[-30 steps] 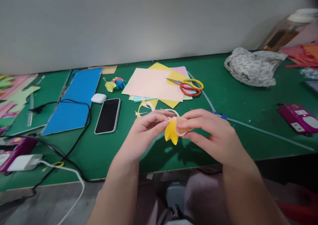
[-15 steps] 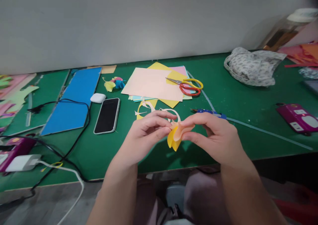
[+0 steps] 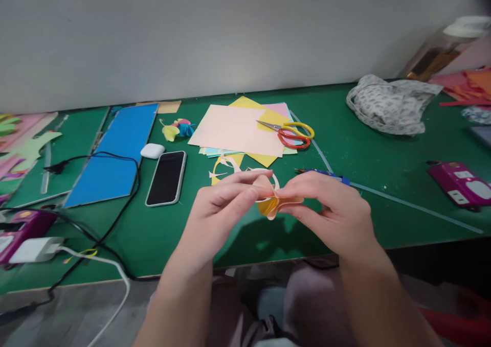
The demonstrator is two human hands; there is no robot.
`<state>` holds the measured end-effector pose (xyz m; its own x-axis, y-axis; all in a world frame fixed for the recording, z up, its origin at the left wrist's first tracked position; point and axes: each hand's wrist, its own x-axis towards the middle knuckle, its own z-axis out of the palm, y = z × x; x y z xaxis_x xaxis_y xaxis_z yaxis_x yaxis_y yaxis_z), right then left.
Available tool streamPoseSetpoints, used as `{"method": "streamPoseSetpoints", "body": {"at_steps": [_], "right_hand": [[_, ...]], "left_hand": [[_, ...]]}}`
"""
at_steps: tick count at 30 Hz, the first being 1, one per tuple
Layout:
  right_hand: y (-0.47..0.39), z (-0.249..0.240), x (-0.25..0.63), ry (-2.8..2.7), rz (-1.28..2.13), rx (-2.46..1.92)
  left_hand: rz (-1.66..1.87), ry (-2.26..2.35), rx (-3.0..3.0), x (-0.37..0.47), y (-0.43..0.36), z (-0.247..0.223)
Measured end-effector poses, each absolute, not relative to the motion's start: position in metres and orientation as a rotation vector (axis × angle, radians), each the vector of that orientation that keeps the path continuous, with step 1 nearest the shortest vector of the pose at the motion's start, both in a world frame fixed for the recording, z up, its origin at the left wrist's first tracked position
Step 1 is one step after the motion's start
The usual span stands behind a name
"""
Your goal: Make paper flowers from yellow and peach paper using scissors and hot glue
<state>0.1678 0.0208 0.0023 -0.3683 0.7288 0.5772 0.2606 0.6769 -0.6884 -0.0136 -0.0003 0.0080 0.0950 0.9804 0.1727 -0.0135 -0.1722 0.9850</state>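
Head view, folded paper [image 3: 267, 207] (peach-yellow), both hands [image 3: 215, 211] [image 3: 332, 209] pinching

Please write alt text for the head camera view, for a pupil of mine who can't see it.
A person's left hand and right hand pinch a small peach and yellow paper piece above a green table. Beyond them, scissors with one yellow and one red handle lie partly on stacked coloured paper; a phone lies to the left.

Green tabletop [image 3: 391, 158]: phone [image 3: 166, 178] and blue board [image 3: 123, 137] left, paper stack [image 3: 238, 130] centre-back, crumpled cloth [image 3: 389, 104] and purple socket box [image 3: 458, 183] right.
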Motion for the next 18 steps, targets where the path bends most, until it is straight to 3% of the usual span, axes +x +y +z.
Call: {"method": "streamPoseSetpoints", "body": {"at_steps": [18], "right_hand": [[0.017, 0.002, 0.165, -2.135, 0.336, -0.818]], "left_hand": [[1.405, 1.242, 1.214, 0.001, -0.008, 0.013]]}}
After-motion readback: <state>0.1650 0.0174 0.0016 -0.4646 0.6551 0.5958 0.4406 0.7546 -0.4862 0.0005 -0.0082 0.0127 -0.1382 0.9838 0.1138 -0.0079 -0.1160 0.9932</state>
